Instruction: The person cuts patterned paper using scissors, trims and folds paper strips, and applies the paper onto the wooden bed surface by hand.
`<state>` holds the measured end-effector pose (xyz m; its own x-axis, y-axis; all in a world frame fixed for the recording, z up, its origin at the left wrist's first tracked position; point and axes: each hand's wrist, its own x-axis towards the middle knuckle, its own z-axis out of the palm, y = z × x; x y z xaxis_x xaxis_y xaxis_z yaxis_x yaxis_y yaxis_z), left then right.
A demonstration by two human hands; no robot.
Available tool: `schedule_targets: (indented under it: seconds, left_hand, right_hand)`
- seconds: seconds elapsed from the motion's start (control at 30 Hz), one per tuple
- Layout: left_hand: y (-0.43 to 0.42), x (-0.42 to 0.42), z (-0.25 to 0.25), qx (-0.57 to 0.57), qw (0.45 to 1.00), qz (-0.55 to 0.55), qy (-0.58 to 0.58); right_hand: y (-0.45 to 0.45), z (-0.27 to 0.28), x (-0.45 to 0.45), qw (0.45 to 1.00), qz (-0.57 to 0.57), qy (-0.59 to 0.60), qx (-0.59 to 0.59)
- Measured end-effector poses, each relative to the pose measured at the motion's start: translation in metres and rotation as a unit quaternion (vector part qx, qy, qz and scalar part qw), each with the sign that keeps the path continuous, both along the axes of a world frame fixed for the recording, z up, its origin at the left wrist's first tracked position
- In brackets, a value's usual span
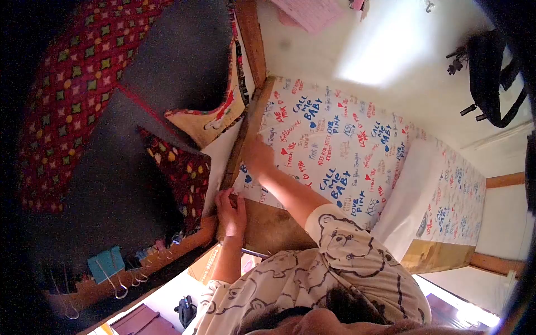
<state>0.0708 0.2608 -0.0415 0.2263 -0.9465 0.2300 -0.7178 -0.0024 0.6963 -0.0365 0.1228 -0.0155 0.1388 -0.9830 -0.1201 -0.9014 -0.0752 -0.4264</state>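
Note:
White printed fabric (349, 153) with blue and red lettering lies spread over a wooden board (273, 226). My right hand (258, 155) rests on the fabric's left part, beside a wooden strip (245, 137). Its fingers look laid flat, though blurred. My left hand (231, 209) is at the fabric's near left corner, by the board's edge. The fingers there are curled in; what they hold, if anything, is hidden. A loose fold of the fabric (405, 190) rises in a pale ridge beside my right sleeve.
Left of the board is a dark surface (173, 61) with patterned cloth pieces (89, 78) (184, 176) and a cream piece (218, 120). Binder clips (106, 265) line a wooden rail below. A black bag (491, 78) hangs at upper right; pink paper (310, 12) is at the top.

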Motion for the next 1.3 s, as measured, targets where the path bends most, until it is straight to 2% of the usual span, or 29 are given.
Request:
schedule_targets:
  seconds: [0.07, 0.1, 0.17, 0.23, 0.3, 0.37, 0.4, 0.43, 0.47, 0.53, 0.57, 0.67, 0.8, 0.87, 0.93, 0.97, 1.03, 1.07, 1.13, 1.17, 1.23, 1.3]
  left_hand:
    - [0.000, -0.002, 0.004, 0.004, 1.000, 0.006, 0.001]
    - [-0.001, -0.003, 0.006, 0.005, 1.000, 0.012, 0.006]
    - [-0.001, 0.001, -0.003, -0.014, 1.000, 0.002, -0.012]
    - [0.002, 0.004, -0.005, -0.031, 0.999, -0.001, -0.026]
    - [0.004, 0.001, -0.005, 0.009, 1.000, 0.021, 0.014]
    - [0.004, 0.003, -0.011, 0.018, 0.999, 0.021, 0.026]
    - [0.003, 0.004, -0.012, 0.022, 0.999, 0.013, 0.034]
    - [0.002, 0.005, -0.012, 0.020, 0.999, 0.018, 0.033]
    - [0.002, 0.006, -0.012, 0.016, 0.999, 0.011, 0.031]
    - [0.000, 0.004, -0.008, 0.012, 1.000, 0.005, 0.027]
    - [0.000, 0.003, -0.004, 0.000, 1.000, -0.004, 0.027]
    - [0.000, 0.004, 0.000, -0.027, 0.999, -0.018, 0.020]
    - [0.002, 0.002, -0.001, -0.043, 0.999, -0.003, 0.025]
    - [0.002, 0.003, -0.005, -0.053, 0.998, -0.003, 0.032]
    - [0.002, 0.006, -0.013, -0.058, 0.998, -0.009, 0.039]
    - [0.002, 0.008, -0.019, -0.069, 0.996, -0.011, 0.051]
    - [0.000, 0.008, -0.022, -0.081, 0.994, -0.006, 0.070]
    - [-0.001, 0.007, -0.019, -0.080, 0.994, -0.011, 0.078]
    - [-0.001, 0.005, -0.017, -0.077, 0.993, -0.021, 0.088]
    - [-0.001, 0.004, -0.016, -0.086, 0.992, -0.018, 0.095]
    - [-0.002, 0.003, -0.016, -0.096, 0.990, -0.021, 0.103]
    - [-0.001, 0.003, -0.017, -0.103, 0.988, -0.019, 0.116]
  right_hand:
    - [0.001, 0.007, 0.015, 0.997, -0.034, -0.058, 0.048]
    - [0.000, 0.006, 0.014, 0.996, -0.034, -0.061, 0.047]
    - [-0.003, 0.002, 0.007, 0.986, -0.063, -0.147, 0.038]
    - [0.004, 0.021, -0.022, 0.974, -0.089, -0.202, 0.050]
    - [0.010, 0.001, -0.058, 0.980, -0.109, -0.145, -0.078]
    - [0.017, 0.006, -0.099, 0.994, -0.066, -0.060, -0.065]
    - [0.022, 0.002, -0.112, 0.989, -0.075, 0.004, -0.123]
    - [0.026, 0.008, -0.121, 0.993, -0.092, 0.026, -0.066]
    - [0.030, 0.001, -0.119, 0.993, -0.089, 0.024, -0.068]
    - [0.039, -0.019, -0.115, 0.989, -0.038, 0.094, -0.111]
    - [0.045, -0.025, -0.108, 0.987, 0.029, 0.113, -0.107]
    - [0.067, -0.020, -0.069, 0.991, 0.019, 0.055, -0.120]
    - [0.102, -0.008, -0.020, 0.991, 0.081, -0.011, -0.101]
    - [0.106, -0.008, -0.012, 0.995, 0.059, 0.021, -0.081]
    - [0.098, -0.024, -0.039, 0.991, 0.105, -0.071, -0.042]
    - [0.098, -0.019, -0.059, 0.991, 0.079, -0.097, -0.053]
    - [0.110, -0.006, -0.104, 0.986, -0.041, -0.080, -0.141]
    - [0.113, -0.007, -0.134, 0.995, -0.039, -0.002, -0.093]
    - [0.127, 0.008, -0.177, 0.984, -0.145, 0.032, -0.093]
    - [0.134, 0.013, -0.187, 0.984, -0.149, 0.034, -0.093]
    - [0.151, 0.019, -0.198, 0.975, -0.180, 0.118, -0.049]
    - [0.163, 0.007, -0.182, 0.977, -0.161, 0.109, -0.090]
